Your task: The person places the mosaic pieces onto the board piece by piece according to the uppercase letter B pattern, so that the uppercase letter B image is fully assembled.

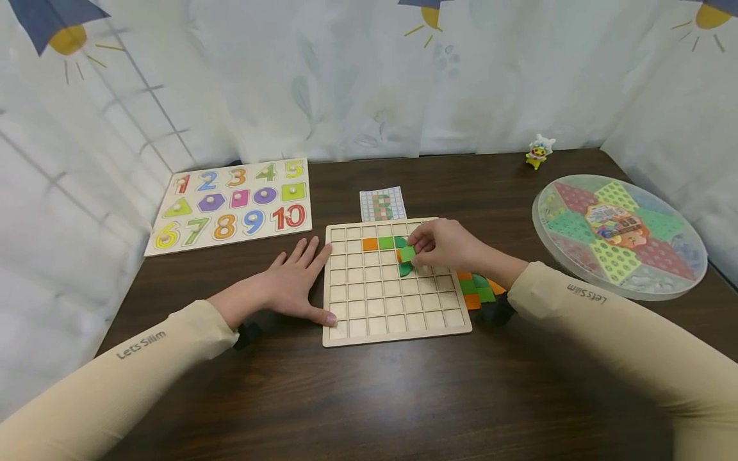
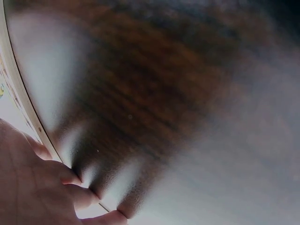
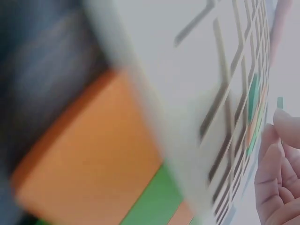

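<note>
A wooden grid board (image 1: 380, 307) lies on the dark table, with an orange square tile (image 1: 370, 244), a green square tile (image 1: 385, 242) and dark green rounded tiles (image 1: 405, 269) in its upper cells. My right hand (image 1: 441, 246) pinches a light green square tile (image 1: 407, 254) between thumb and fingertips, over the upper right cells. In the right wrist view the right fingers (image 3: 276, 173) hold that tile's thin edge up above the board. My left hand (image 1: 296, 282) lies spread at the board's left side, its thumb on the frame; its fingers (image 2: 79, 197) show in the left wrist view.
Behind the board lies a small pattern card (image 1: 383, 203). Loose orange and green tiles (image 1: 469, 301) sit by its right edge, under the right wrist. A number puzzle (image 1: 230, 208) lies back left, a round game board (image 1: 619, 237) at right, and a small yellow figurine (image 1: 539, 152) behind.
</note>
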A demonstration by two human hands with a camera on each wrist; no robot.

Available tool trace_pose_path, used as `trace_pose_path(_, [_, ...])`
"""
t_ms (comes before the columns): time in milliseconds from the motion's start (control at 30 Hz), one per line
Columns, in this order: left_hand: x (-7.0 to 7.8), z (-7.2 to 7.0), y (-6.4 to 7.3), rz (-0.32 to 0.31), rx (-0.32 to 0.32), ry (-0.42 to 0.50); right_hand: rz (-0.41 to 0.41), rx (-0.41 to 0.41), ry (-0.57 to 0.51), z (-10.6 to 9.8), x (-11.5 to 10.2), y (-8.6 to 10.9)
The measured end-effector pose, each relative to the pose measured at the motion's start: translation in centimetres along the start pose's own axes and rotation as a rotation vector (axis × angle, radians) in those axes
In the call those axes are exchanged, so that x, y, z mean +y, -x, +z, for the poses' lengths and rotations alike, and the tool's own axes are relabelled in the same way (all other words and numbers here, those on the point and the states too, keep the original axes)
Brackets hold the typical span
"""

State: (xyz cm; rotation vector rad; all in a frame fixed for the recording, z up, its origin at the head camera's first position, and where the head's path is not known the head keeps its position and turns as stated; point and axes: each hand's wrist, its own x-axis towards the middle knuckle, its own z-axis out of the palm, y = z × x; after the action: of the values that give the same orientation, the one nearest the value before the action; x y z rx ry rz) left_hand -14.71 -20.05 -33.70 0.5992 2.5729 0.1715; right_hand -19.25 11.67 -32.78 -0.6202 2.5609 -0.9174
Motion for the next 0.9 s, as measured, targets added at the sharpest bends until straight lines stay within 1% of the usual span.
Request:
trace_pose_path(67, [0.0,0.0,0.0,0.0,-0.002,-0.001,-0.019,-0.026,-0.009,0.4,-0.6,-0.1])
trace_pose_path(167, [0.0,0.0,0.0,0.001,-0.001,0.0,-0.056,-0.051,0.006,1.0,-1.2,-0.3])
trace_pose_path(267, [0.0,0.0,0.0,0.003,0.003,0.002,-0.073,-0.067,0.031,1.3,-1.5,-0.4])
trace_pose_path(433, [-0.1,0.1,0.0,0.003,0.008,0.002,-0.062,-0.086,0.061,1.9,-1.7,-0.8])
trace_pose_path(600, [-0.1,0.1,-0.1,0.0,0.003,-0.003,-0.039,-0.097,0.069,2.3,-1.8,-1.1])
trace_pose_path(767, [-0.1,0.1,-0.1,0.0,0.002,-0.005,-0.019,-0.105,0.08,2.5,-1.9,-1.3])
trace_pose_path(900, [-0.1,0.1,-0.1,0.0,0.005,-0.003,-0.017,-0.104,0.094,2.4,-2.0,-1.3])
